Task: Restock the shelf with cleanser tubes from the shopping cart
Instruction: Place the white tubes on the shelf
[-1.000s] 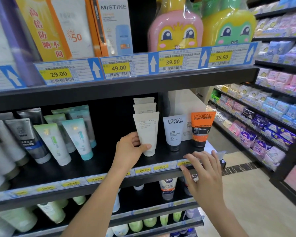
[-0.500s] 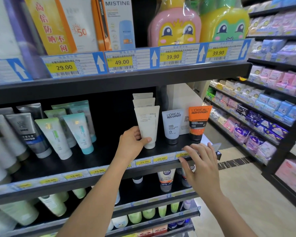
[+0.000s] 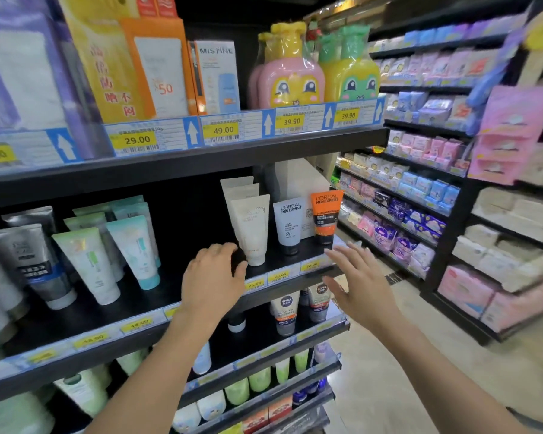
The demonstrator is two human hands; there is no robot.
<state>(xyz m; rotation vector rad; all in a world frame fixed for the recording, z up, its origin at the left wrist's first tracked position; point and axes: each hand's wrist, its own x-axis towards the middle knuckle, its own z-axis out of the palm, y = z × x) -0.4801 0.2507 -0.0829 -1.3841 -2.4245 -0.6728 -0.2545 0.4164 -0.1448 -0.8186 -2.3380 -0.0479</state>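
Note:
A row of cream-white cleanser tubes (image 3: 251,227) stands cap-down on the black middle shelf (image 3: 157,305), the front one near the shelf edge. My left hand (image 3: 213,280) hovers just left of that front tube, fingers curled loosely, holding nothing; its fingertips are a little apart from the tube. My right hand (image 3: 358,280) is spread open in front of the shelf's right end, below a grey L'Oreal tube (image 3: 288,223) and an orange L'Oreal tube (image 3: 325,216). No shopping cart is in view.
Mint and teal tubes (image 3: 132,249) and silver tubes (image 3: 32,261) fill the shelf's left part, with a bare gap between them and the cream tubes. Sunscreen boxes and cartoon bottles (image 3: 290,70) stand above. Nivea tubes (image 3: 285,311) sit below. An aisle floor (image 3: 389,355) and more racks lie right.
My left hand has let go of the front cream tube and drawn back slightly left. My right hand has risen and opened wider. The view has shifted right.

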